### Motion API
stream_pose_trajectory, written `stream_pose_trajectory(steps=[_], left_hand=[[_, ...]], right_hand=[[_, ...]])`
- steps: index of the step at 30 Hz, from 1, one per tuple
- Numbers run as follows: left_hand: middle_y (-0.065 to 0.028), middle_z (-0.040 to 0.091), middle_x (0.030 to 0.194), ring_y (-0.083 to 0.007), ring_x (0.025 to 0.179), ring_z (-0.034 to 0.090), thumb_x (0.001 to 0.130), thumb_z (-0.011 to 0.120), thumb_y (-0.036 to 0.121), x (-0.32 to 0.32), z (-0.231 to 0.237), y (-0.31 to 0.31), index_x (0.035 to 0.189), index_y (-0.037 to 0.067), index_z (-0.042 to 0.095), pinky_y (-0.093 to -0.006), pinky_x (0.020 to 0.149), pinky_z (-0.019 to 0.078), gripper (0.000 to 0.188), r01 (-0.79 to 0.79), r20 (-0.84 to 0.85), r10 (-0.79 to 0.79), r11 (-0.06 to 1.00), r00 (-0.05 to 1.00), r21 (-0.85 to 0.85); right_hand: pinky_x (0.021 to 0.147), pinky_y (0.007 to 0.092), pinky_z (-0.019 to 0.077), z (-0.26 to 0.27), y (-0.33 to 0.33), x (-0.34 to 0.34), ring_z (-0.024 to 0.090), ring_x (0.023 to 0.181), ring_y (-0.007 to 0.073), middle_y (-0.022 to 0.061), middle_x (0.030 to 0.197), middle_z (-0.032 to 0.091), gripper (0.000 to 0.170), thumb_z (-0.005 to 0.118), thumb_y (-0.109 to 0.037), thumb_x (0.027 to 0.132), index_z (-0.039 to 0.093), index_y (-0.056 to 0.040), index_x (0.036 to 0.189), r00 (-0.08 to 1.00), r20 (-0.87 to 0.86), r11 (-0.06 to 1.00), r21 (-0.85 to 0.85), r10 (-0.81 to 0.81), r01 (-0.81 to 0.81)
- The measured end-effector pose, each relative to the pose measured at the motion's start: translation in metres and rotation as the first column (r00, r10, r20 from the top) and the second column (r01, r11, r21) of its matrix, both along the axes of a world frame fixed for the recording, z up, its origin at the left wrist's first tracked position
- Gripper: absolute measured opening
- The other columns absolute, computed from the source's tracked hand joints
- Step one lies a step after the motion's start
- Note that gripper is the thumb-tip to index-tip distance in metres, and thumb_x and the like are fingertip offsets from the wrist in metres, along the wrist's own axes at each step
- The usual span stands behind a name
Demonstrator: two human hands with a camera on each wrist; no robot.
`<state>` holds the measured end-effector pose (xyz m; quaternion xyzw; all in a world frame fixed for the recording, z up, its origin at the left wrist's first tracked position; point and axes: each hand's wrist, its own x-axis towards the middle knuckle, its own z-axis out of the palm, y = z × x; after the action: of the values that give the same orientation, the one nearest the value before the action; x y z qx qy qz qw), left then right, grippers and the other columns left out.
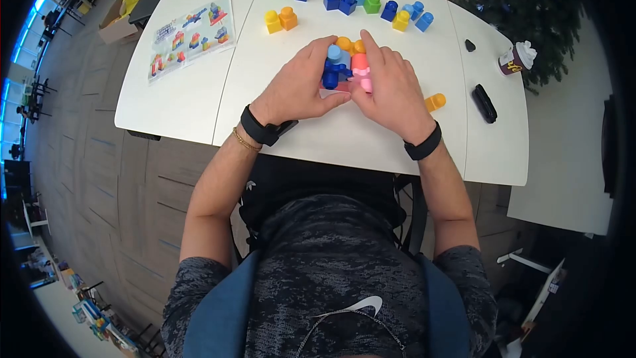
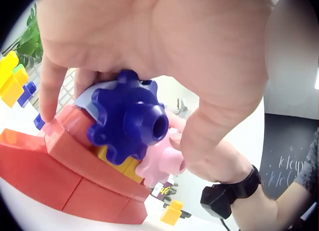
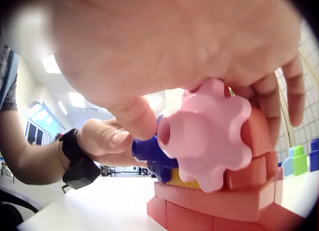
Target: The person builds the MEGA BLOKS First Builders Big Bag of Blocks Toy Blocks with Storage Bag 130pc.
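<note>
On the table near its front edge, both hands hold a toy-block build between them. It has a stepped red base (image 2: 75, 186), a dark blue gear (image 2: 117, 124) and a pink gear (image 3: 219, 141). A light blue block (image 1: 338, 55) and orange-yellow blocks (image 1: 344, 43) sit at its top and far side in the head view. My left hand (image 1: 301, 83) grips the blue-gear side, fingers reaching over to the far side. Around the pink-gear side curls my right hand (image 1: 394, 86), with fingertips along the red blocks. The two thumbs come close together on the near side.
Several loose blue, green and yellow blocks (image 1: 340, 1) stand along the back. A yellow and orange pair (image 1: 281, 20) lies left of them. An orange block (image 1: 435, 102), black case (image 1: 484, 103) and cup (image 1: 517, 59) are right; a picture sheet (image 1: 192, 36) lies left.
</note>
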<state>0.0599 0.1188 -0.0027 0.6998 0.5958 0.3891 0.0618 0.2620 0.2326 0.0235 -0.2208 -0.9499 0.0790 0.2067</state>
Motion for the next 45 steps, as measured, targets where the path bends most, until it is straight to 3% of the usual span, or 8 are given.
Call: stream_pose_trajectory(steps=[8, 11, 13, 23, 25, 31, 38, 45], left_hand=[[-0.0215, 0.062, 0.154, -0.0329, 0.138, 0.064, 0.094, 0.085, 0.037, -0.052, 0.012, 0.015, 0.157, 0.001, 0.053, -0.0409, 0.115, 0.0506, 0.079, -0.075, 0.241, 0.084, 0.996, 0.967, -0.045], [-0.0204, 0.076, 0.131, -0.0335, 0.121, 0.074, 0.097, 0.082, 0.039, -0.093, 0.015, 0.042, 0.139, 0.002, 0.071, -0.0428, 0.103, 0.0585, 0.057, -0.357, -0.046, 0.356, 0.934, 0.933, -0.016], [-0.021, 0.076, 0.129, -0.0347, 0.119, 0.074, 0.096, 0.082, 0.04, -0.116, 0.004, 0.055, 0.138, 0.003, 0.072, -0.0435, 0.101, 0.0594, 0.057, -0.406, -0.135, 0.402, 0.914, 0.906, -0.01], [-0.0123, 0.08, 0.111, -0.0345, 0.101, 0.075, 0.096, 0.076, 0.026, -0.13, -0.048, 0.083, 0.126, 0.009, 0.075, -0.0537, 0.125, 0.0398, 0.034, -0.301, -0.323, 0.307, 0.951, 0.895, 0.069], [-0.0123, 0.08, 0.108, -0.0341, 0.1, 0.075, 0.097, 0.074, 0.023, -0.126, -0.042, 0.086, 0.127, 0.009, 0.074, -0.0541, 0.127, 0.0376, 0.033, -0.302, -0.334, 0.29, 0.953, 0.897, 0.018], [-0.0111, 0.081, 0.117, -0.0275, 0.108, 0.078, 0.1, 0.076, 0.021, -0.108, 0.002, 0.075, 0.126, 0.008, 0.077, -0.0474, 0.12, 0.048, 0.029, -0.205, -0.154, 0.193, 0.977, 0.969, -0.066], [-0.0114, 0.083, 0.11, -0.0248, 0.102, 0.08, 0.099, 0.077, 0.018, -0.077, 0.038, 0.054, 0.119, 0.004, 0.079, -0.0345, 0.094, 0.0624, 0.024, 0.146, 0.13, -0.13, 0.981, 0.983, -0.124], [-0.0089, 0.082, 0.105, -0.0181, 0.094, 0.079, 0.1, 0.074, 0.01, -0.078, 0.022, 0.069, 0.118, 0.004, 0.078, -0.0316, 0.08, 0.0643, 0.019, 0.119, 0.023, -0.117, 0.978, 0.993, -0.173]], right_hand=[[0.094, 0.0472, 0.0578, 0.025, 0.078, -0.01, 0.072, 0.112, 0.0372, 0.0238, 0.125, 0.072, 0.067, 0.073, -0.05, 0.099, 0.063, -0.0004, 0.142, 0.982, -0.153, 0.991, -0.096, -0.11, 0.096], [0.091, 0.048, 0.0592, 0.025, 0.132, -0.002, 0.073, 0.107, 0.0401, 0.0228, 0.119, 0.075, 0.062, 0.076, -0.048, 0.096, 0.067, -0.0004, 0.136, 0.972, 0.01, 0.972, 0.038, -0.234, 0.233], [0.098, 0.045, 0.0574, 0.04, 0.129, 0.013, 0.072, 0.114, 0.0406, 0.026, 0.119, 0.075, 0.062, 0.081, -0.046, 0.093, 0.069, 0.0004, 0.133, 0.813, 0.499, 0.936, -0.01, -0.3, 0.351], [0.084, 0.0416, 0.0602, -0.004, 0.085, 0.092, 0.077, 0.093, 0.0357, 0.0209, 0.098, 0.078, 0.036, 0.086, -0.02, 0.084, 0.073, -0.0004, 0.111, 0.778, 0.585, 0.82, -0.316, -0.227, 0.477], [0.077, 0.0394, 0.0595, 0.002, 0.093, 0.092, 0.076, 0.087, 0.0298, 0.0185, 0.093, 0.076, 0.03, 0.087, -0.012, 0.084, 0.07, 0.0008, 0.106, 0.925, 0.331, 0.902, -0.317, -0.185, 0.294], [0.083, 0.0379, 0.0618, 0.022, 0.102, 0.04, 0.075, 0.095, 0.0269, 0.0165, 0.103, 0.077, 0.037, 0.087, -0.009, 0.088, 0.067, 0.002, 0.117, 0.982, -0.165, 0.926, -0.377, -0.092, 0.024], [0.094, 0.0342, 0.0616, 0.045, 0.085, 0.003, 0.077, 0.104, 0.0286, 0.0179, 0.114, 0.077, 0.04, 0.079, -0.001, 0.094, 0.065, -0.0013, 0.132, 0.994, -0.018, 0.923, -0.37, 0.107, -0.106], [0.093, 0.0348, 0.0616, 0.032, 0.092, -0.003, 0.076, 0.102, 0.0299, 0.0185, 0.113, 0.077, 0.037, 0.078, 0.0, 0.094, 0.065, 0.0011, 0.129, 0.972, 0.006, 0.884, -0.416, 0.236, -0.212]])
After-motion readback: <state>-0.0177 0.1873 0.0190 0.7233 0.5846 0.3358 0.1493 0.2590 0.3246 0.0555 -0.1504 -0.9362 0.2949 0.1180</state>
